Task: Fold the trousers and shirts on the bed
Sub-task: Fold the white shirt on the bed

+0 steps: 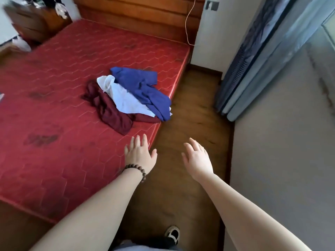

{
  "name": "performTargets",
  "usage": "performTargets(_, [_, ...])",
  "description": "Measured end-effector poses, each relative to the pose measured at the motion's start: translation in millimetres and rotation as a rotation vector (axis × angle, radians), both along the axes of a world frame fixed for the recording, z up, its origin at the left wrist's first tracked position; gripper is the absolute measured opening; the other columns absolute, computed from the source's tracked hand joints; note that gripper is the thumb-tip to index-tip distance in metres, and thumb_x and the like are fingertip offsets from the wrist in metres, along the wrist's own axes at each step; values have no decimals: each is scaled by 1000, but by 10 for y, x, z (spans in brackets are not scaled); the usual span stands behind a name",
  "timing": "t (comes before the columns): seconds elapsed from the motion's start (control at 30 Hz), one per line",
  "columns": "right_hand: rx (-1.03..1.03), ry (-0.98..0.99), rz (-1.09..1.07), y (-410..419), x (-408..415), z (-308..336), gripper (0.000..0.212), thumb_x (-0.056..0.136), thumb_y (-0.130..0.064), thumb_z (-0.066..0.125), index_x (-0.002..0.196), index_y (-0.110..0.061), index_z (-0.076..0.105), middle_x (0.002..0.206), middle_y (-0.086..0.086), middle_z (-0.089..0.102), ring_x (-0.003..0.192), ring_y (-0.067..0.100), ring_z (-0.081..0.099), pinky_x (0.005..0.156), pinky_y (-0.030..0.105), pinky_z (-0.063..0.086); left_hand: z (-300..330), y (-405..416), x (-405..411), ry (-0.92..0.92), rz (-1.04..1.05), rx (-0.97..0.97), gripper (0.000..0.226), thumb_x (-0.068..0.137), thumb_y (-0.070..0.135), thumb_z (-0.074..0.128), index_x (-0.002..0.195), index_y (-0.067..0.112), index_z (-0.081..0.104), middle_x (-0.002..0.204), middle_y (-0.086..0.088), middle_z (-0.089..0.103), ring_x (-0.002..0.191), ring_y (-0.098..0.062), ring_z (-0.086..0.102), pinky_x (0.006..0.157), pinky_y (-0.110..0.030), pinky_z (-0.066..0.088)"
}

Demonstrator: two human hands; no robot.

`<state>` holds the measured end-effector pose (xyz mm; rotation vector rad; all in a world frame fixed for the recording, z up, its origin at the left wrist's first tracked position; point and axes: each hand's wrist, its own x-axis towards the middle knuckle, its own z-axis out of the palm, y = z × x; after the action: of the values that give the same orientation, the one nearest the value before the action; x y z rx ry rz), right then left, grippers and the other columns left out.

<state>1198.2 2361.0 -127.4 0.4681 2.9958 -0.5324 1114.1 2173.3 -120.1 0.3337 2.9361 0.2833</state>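
Clothes lie in a loose heap near the right edge of the bed (54,98), on its bare red mattress. On top a blue garment (143,89) sprawls, one end hanging past the mattress edge; under it a white garment (123,100); lowest a dark red garment (108,109), its folds running toward me. They overlap so much that I cannot tell which are trousers and which are shirts, and much of the white one is hidden beneath the blue.

My left hand (140,154) hovers over the mattress edge, short of the heap, with fingers straight and slightly spread, holding nothing; a beaded bracelet (136,170) circles the wrist. My right hand (198,157) hangs over the wooden floor (181,178) beside the bed, well apart from the clothes, fingers relaxed and spread, empty too.

Behind the bed a wooden headboard (137,13) rises, and a thin white cable (188,24) dangles against the wall at its right. At the far left some furniture is blurred beyond telling. To my right blue curtains (253,60) hang beside a grey wall. My shoe (172,233) shows at the bottom, partly cut off.
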Motion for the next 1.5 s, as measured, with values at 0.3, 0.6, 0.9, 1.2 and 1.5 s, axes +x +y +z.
performTargets(0.3, [-39, -23, 229, 177, -813, -136, 43, 100, -31, 41, 140, -17, 42, 155, 5, 28, 144, 24, 22, 117, 39, 19, -199, -30, -249, -36, 216, -43, 72, 92, 51, 39, 151, 17, 17, 156, -9, 24, 146, -26, 15, 116, -46, 17])
performTargets(0.6, [-22, -15, 390, 362, -2113, -386, 43, 99, -30, 41, 140, -15, 43, 150, 7, 36, 140, 25, 27, 115, 38, 21, -464, 136, -1272, -21, 391, -1, 72, 91, 50, 42, 150, 16, 20, 154, -10, 28, 144, -27, 18, 115, -48, 20])
performTargets(0.9, [64, -138, 606, 658, -4181, -453, 45, 99, -30, 44, 141, -14, 41, 151, 7, 34, 140, 24, 27, 111, 36, 22, -697, 304, -3034, -103, 609, 40, 72, 93, 48, 42, 151, 14, 19, 155, -12, 25, 145, -28, 17, 114, -48, 21])
performTargets(1.2, [87, -229, 765, 590, -5696, -536, 48, 102, -33, 36, 148, -19, 29, 158, 4, 20, 144, 23, 19, 113, 34, 15, -678, 337, -4064, -143, 765, 22, 72, 94, 49, 38, 152, 14, 13, 157, -11, 21, 146, -27, 14, 117, -46, 18])
performTargets(1.5, [90, -237, 1009, 432, -7019, -748, 46, 101, -31, 40, 144, -15, 37, 155, 9, 27, 142, 26, 24, 112, 39, 24, -881, 491, -4831, -185, 1009, 41, 76, 93, 48, 42, 152, 10, 13, 156, -14, 21, 145, -29, 15, 116, -46, 16])
